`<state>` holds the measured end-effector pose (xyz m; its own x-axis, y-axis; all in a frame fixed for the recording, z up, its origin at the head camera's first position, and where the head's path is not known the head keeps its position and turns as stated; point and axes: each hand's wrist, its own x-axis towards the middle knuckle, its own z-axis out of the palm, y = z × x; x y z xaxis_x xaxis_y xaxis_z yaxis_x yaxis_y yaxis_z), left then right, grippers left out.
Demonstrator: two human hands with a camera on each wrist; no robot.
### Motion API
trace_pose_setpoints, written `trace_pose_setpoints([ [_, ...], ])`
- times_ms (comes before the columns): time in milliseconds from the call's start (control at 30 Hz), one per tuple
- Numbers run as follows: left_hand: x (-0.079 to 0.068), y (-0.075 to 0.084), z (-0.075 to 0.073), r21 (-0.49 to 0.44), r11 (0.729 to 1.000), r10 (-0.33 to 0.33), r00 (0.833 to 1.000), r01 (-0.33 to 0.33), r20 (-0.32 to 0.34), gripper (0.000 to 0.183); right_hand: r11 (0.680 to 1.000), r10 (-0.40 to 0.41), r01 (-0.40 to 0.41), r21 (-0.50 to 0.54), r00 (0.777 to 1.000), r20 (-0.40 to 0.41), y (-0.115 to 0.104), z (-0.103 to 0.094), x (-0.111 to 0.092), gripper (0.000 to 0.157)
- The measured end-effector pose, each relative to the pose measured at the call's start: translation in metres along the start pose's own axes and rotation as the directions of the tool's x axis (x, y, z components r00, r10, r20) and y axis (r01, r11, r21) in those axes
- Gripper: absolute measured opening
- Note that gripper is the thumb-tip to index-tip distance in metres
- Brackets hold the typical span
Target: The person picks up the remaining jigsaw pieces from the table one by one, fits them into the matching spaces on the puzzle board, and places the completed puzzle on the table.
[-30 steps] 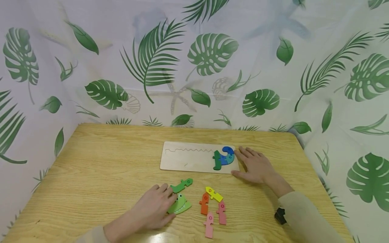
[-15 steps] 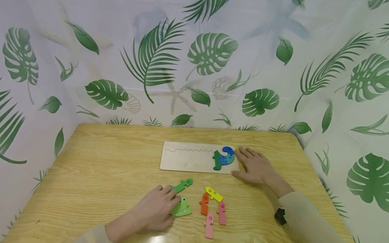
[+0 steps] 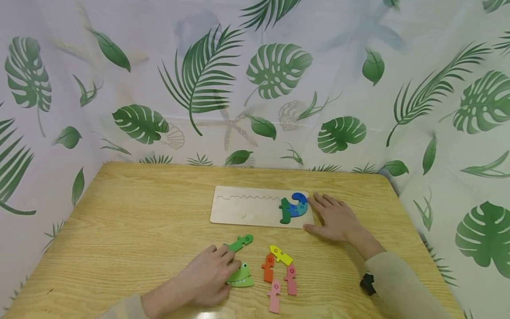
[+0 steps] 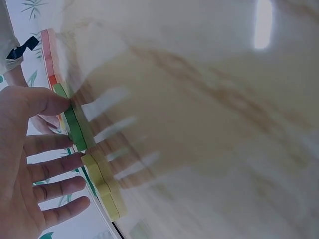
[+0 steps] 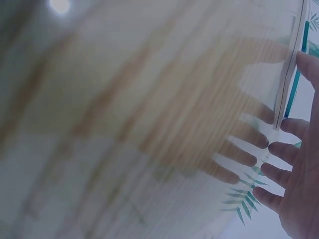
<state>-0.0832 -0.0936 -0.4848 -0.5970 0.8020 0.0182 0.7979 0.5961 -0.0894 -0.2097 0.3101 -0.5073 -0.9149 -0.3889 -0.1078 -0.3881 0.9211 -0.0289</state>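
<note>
My left hand [image 3: 211,270] pinches a light green crocodile-head puzzle piece [image 3: 241,277], partly covered by the fingers in the head view. In the left wrist view, thumb and index finger sit at opposite ends of the green head piece [image 4: 76,122]. Just beyond it lies a longer green piece [image 3: 242,243], close to the other fingertips. My right hand [image 3: 334,217] rests at the right end of the wooden puzzle board [image 3: 239,212], fingers spread, thumb and index finger at its edge. Blue and dark green pieces [image 3: 294,208] sit joined on the board's right part.
Right of the left hand lie loose pieces: a yellow one [image 3: 281,255], an orange one [image 3: 268,267], a rose one [image 3: 291,280] and a pink one [image 3: 274,296]. The wooden table [image 3: 139,212] ends against a leaf-patterned curtain [image 3: 279,146].
The crocodile-head piece has turned and slid slightly right and toward the near edge under my left hand, which shifted a little right. My right hand and the board have stayed put.
</note>
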Motion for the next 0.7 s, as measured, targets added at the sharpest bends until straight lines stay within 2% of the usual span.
trace_pose_setpoints([
  [133,0.000,0.003,0.000,-0.013,0.999,-0.029,0.999,0.029,0.014,0.045,1.000,0.001,-0.001,-0.001,1.000,-0.001,0.000,0.001,0.000,0.097],
  [433,0.002,0.013,-0.001,-0.128,0.977,-0.170,0.985,0.173,0.030,0.055,1.000,-0.007,0.007,0.002,1.000,-0.003,0.000,-0.001,-0.001,0.097],
  [700,0.003,0.016,-0.001,-0.106,0.978,-0.180,0.984,0.181,0.018,0.053,1.000,-0.005,0.005,0.000,1.000,-0.006,-0.001,-0.001,-0.001,0.097],
])
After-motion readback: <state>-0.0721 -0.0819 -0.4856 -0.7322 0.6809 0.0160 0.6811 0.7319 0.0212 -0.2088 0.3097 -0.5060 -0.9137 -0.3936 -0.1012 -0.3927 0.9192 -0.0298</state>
